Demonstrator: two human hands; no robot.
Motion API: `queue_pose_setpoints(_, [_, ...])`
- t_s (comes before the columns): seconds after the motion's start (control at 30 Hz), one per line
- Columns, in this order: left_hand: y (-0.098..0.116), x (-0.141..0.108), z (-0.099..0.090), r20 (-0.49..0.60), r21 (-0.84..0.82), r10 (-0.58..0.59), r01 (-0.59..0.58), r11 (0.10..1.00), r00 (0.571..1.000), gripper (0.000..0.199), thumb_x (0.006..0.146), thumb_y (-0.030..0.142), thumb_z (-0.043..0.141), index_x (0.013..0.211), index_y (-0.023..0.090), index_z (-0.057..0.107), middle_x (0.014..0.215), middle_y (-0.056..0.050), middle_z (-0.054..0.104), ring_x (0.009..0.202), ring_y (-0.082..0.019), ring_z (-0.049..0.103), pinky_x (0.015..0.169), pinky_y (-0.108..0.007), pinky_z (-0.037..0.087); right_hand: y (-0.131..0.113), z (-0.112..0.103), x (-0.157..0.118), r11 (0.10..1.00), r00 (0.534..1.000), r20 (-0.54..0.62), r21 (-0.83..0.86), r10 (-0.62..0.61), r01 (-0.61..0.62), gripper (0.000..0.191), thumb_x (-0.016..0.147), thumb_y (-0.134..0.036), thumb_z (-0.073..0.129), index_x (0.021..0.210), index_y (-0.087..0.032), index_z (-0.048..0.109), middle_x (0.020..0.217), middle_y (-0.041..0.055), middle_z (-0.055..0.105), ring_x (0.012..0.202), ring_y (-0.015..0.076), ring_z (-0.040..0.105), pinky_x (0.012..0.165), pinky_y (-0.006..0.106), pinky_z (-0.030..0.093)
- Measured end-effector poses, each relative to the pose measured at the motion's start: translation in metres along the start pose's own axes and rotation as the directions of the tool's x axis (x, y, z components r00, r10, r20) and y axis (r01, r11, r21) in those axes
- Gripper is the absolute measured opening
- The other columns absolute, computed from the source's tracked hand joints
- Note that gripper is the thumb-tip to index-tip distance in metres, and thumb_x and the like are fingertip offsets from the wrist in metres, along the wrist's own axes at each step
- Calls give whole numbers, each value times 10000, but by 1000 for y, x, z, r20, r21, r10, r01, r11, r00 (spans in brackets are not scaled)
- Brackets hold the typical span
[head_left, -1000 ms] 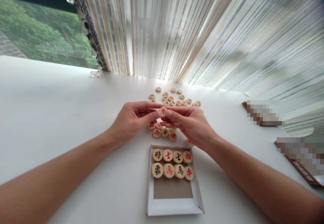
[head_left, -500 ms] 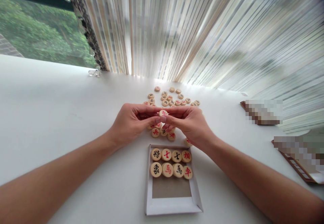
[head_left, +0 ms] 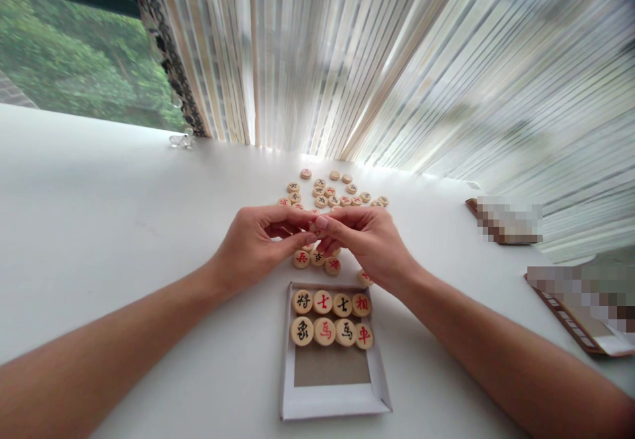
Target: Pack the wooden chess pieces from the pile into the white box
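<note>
Above the table, my left hand [head_left: 262, 235] and my right hand [head_left: 366, 237] meet, both with thumb and fingers closed on a round wooden Chinese chess piece [head_left: 315, 230]. My right thumb covers much of its face, leaving a little of the red marking visible. Nearer to me lies a shallow white box [head_left: 337, 400] holding two rows of pieces with red and black characters, among them a red horse piece [head_left: 325, 331]. Its front part shows a bare grey-brown bottom. Loose chess pieces [head_left: 333, 266] lie under and behind my hands, some hidden by them.
More loose pieces [head_left: 352, 188] are scattered on the white table [head_left: 124, 227] towards the curtain [head_left: 297, 62]. On the right are two brown-edged objects [head_left: 489, 224] with blurred-out patches. A clear glass ornament [head_left: 181, 139] sits by the window.
The held piece's red character faced the camera earlier; now my right thumb has moved up across it. Both hands stay together in nearly the same place. The view has shifted slightly.
</note>
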State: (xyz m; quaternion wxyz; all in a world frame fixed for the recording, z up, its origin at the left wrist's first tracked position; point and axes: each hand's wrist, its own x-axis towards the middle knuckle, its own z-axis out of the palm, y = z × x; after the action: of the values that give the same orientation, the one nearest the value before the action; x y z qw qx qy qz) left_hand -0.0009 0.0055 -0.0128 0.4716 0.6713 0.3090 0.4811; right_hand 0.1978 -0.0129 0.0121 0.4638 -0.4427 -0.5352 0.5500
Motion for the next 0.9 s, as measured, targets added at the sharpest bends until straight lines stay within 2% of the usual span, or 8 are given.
queue_pose_setpoints(0.17, [-2, 3, 0, -27, -118, -63, 59, 991, 998, 359, 779, 340, 942, 1083, 162, 871, 1064, -109, 862, 989, -280, 829, 915, -359, 692, 5, -1, 3, 991, 998, 56, 127, 25, -31, 333, 750, -466, 962, 939, -201, 890, 768, 59, 827, 665, 134, 754, 642, 232, 641])
queue_pose_setpoints(0.3, [1, 4, 0, -34, -129, -85, 80, 988, 996, 360, 759, 341, 958, 1059, 159, 879, 1031, -106, 865, 959, -291, 833, 888, -365, 702, 6, -2, 2, 993, 998, 53, 114, 30, -36, 369, 715, -412, 988, 1000, -203, 884, 810, 58, 835, 676, 139, 743, 662, 258, 631])
queue_pose_setpoints(0.4, [1, 3, 0, -15, -104, -67, 65, 992, 998, 315, 811, 306, 922, 1096, 179, 876, 1052, -94, 865, 950, -275, 837, 887, -349, 704, 5, -1, 1, 996, 999, 18, 73, 41, -42, 422, 639, -408, 1022, 960, -176, 875, 785, 60, 823, 656, 145, 726, 627, 262, 612])
queue_pose_setpoints(0.57, [-1, 0, 0, 12, -45, -37, 37, 998, 999, 274, 858, 256, 874, 1128, 208, 871, 1093, -82, 860, 1043, -282, 828, 978, -360, 684, 6, -1, 1, 999, 1000, 11, 35, 10, -10, 435, 569, -422, 1048, 845, -163, 834, 716, 38, 791, 592, 137, 704, 569, 244, 600])
queue_pose_setpoints(0.7, [-1, -1, 2, 22, -33, -11, 12, 999, 1000, 249, 863, 224, 857, 1110, 213, 876, 1108, -76, 858, 1039, -271, 830, 986, -346, 680, 8, -2, 0, 1000, 1000, 19, 2, 2, -2, 421, 615, -453, 1029, 810, -154, 806, 666, 39, 777, 549, 137, 705, 515, 218, 581])
queue_pose_setpoints(0.9, [0, -1, 2, 24, -56, -14, 15, 998, 1000, 254, 855, 234, 854, 1105, 192, 876, 1084, -87, 862, 1002, -276, 835, 947, -354, 695, 9, -1, -2, 999, 999, 26, -19, -46, 47, 449, 665, -530, 991, 814, -156, 793, 697, 62, 797, 579, 163, 739, 530, 240, 608])
